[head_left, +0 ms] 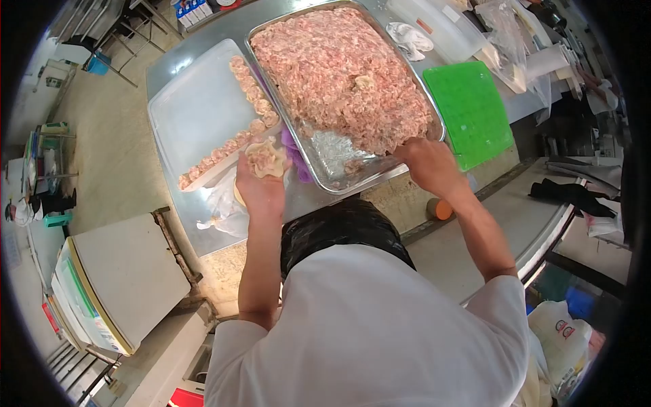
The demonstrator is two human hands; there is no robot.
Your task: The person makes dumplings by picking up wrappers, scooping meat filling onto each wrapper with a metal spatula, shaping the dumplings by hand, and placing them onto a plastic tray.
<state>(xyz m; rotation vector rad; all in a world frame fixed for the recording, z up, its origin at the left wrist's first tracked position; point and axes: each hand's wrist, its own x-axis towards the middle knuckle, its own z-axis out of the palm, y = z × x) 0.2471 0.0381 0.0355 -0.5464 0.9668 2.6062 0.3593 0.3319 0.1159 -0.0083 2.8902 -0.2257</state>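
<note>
My left hand (261, 192) is closed around a pale dumpling wrapper (266, 157) with some meat on it. The hand is at the near corner of a white plastic tray (193, 112). Finished dumplings (256, 95) line two edges of that tray. At the near right corner of a deep metal pan (325, 182), my right hand (434, 166) has its fingers curled together against the minced meat (332, 61). Whatever those fingers grip, if anything, is hidden. Bare metal shows at the pan's near end, and a small pale piece rests on the meat.
Right of the pan lies a green board (469, 112). A white cloth (409, 39) and a clear plastic container (441, 27) are behind it. Purple material (296, 157) shows between tray and pan. A plastic bag (227, 203) lies by the metal table's (203, 237) near edge.
</note>
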